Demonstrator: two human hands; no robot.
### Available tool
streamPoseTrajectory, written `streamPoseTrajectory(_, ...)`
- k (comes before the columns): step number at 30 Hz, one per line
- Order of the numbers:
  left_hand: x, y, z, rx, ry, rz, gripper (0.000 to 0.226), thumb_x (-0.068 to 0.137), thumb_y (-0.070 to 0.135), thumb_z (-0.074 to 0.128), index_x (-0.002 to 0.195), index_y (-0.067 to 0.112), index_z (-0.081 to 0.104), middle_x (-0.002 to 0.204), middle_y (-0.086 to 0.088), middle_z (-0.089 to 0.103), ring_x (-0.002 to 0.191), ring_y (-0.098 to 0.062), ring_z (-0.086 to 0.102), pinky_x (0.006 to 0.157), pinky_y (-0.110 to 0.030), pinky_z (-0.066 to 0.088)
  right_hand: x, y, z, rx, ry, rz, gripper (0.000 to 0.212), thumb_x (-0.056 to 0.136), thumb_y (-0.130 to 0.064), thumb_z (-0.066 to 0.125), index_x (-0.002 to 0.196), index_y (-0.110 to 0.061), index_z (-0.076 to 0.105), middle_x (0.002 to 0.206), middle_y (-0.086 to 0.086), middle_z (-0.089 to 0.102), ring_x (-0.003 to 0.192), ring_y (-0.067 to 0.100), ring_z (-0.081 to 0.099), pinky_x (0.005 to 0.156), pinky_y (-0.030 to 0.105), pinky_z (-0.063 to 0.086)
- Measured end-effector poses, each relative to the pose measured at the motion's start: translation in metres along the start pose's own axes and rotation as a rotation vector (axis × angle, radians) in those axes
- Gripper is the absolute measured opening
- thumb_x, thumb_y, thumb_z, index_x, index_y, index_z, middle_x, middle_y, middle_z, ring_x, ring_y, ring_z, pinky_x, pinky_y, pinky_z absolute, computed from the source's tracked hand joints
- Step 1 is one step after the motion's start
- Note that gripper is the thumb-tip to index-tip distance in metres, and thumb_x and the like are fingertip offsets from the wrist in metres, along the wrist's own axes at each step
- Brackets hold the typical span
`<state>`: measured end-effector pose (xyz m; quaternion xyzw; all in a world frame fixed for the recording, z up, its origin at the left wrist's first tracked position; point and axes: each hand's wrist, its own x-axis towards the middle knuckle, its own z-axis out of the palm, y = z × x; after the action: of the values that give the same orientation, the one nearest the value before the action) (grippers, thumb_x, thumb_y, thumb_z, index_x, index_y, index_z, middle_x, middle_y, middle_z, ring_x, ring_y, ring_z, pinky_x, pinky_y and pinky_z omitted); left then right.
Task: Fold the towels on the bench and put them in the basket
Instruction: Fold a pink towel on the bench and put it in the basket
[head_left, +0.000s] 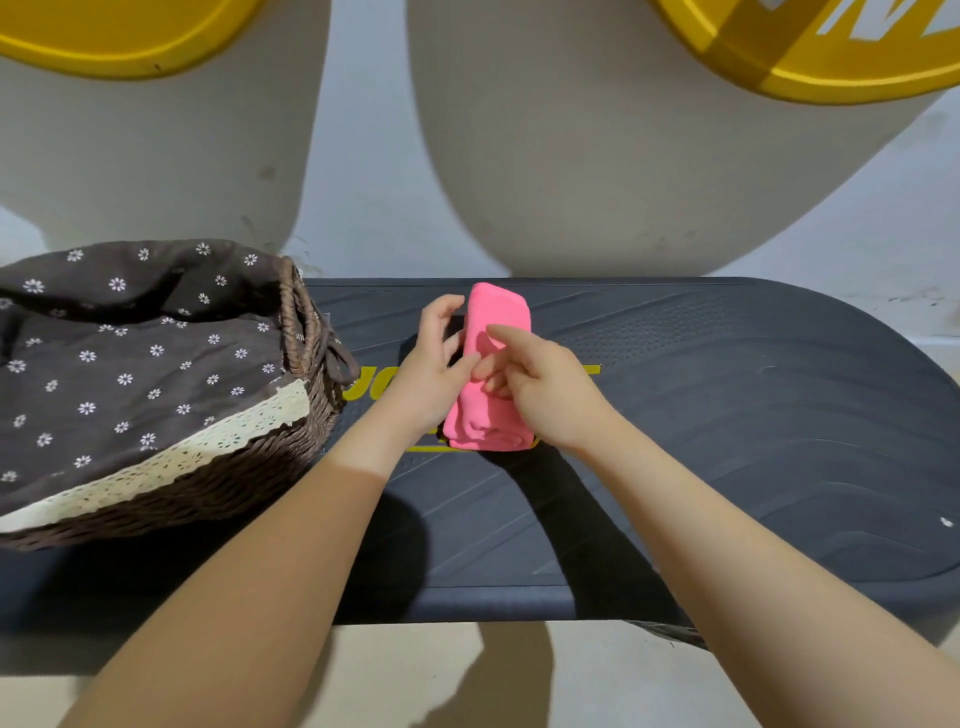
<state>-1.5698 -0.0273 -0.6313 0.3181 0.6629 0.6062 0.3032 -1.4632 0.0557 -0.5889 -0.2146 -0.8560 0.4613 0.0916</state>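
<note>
Towel (493, 374) first: the pink one lies folded into a narrow bundle on the dark bench (727, 415), just right of the wicker basket (249, 467), its long axis running away from you and the layered end facing you. No other towel shows on the bench in this view, and nothing shows inside the basket but its flowered lining, though the far part of its interior is hidden by folds of that cloth.

Your left hand (431, 374) sits against the side of the towel nearer the basket, fingers loosely curved and the thumb touching the cloth; it looks to be steadying that edge so the layers do not slide apart. Whether it truly grips the fabric, you cannot tell from here. Your right hand (540, 389) rests over the top of the towel from the side away from the basket, forefinger stretched along the cloth, the other fingers curled in and pinching the upper layer, probably to tuck or tighten the fold.

Holding both long sides this way keeps the bundle compact, which should make the short carry leftward into the basket tidy. The fold appears nearly finished; the transfer is not yet done.
</note>
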Motion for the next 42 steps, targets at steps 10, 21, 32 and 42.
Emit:
streamPoseTrajectory(10, 0.021, -0.006, -0.014, 0.514, -0.005, 0.079, 0.044, 0.091, -0.004, 0.046, 0.134, 0.007, 0.045, 0.15, -0.006, 0.03, 0.135, -0.013, 0.034, 0.107, -0.014, 0.023, 0.017, 0.024, 0.017, -0.517, -0.168, 0.027, 0.061, 0.1, -0.033, 0.029, 0.149, -0.007, 0.002, 0.159, 0.009, -0.007, 0.147, 0.019, -0.006, 0.12, 0.035, 0.0)
streamPoseTrajectory(21, 0.019, -0.01, -0.021, 0.867, -0.001, 0.042, 0.043, 0.097, 0.018, 0.044, 0.138, 0.025, 0.04, 0.156, 0.007, 0.015, 0.143, -0.021, 0.013, 0.117, -0.042, 0.011, 0.034, 0.028, 0.008, -0.621, -0.149, 0.07, 0.072, 0.096, -0.048, 0.032, 0.149, -0.014, -0.002, 0.157, 0.008, -0.015, 0.147, 0.023, -0.009, 0.12, 0.038, 0.004)
streamPoseTrajectory(32, -0.009, 0.005, -0.02, 1.212, -0.179, -0.142, 0.065, 0.094, 0.053, 0.026, 0.147, 0.033, -0.007, 0.154, 0.001, -0.027, 0.144, -0.022, -0.018, 0.116, -0.04, -0.005, -0.012, 0.005, 0.034, -0.472, 0.051, 0.338, 0.085, 0.088, -0.055, 0.047, 0.148, -0.011, 0.007, 0.154, 0.019, 0.009, 0.141, 0.033, 0.009, 0.115, 0.038, 0.011)
streamPoseTrajectory(42, -0.02, 0.036, -0.011, 1.395, -0.095, 0.168, 0.074, 0.09, 0.033, 0.053, 0.149, 0.024, 0.007, 0.157, -0.013, -0.003, 0.145, -0.027, 0.008, 0.117, -0.037, 0.013, -0.006, -0.006, 0.019, 0.027, 0.165, 0.436, 0.036, 0.075, -0.017, 0.067, 0.099, -0.011, 0.04, 0.091, 0.003, 0.056, 0.098, 0.027, 0.054, 0.074, 0.032, 0.043)
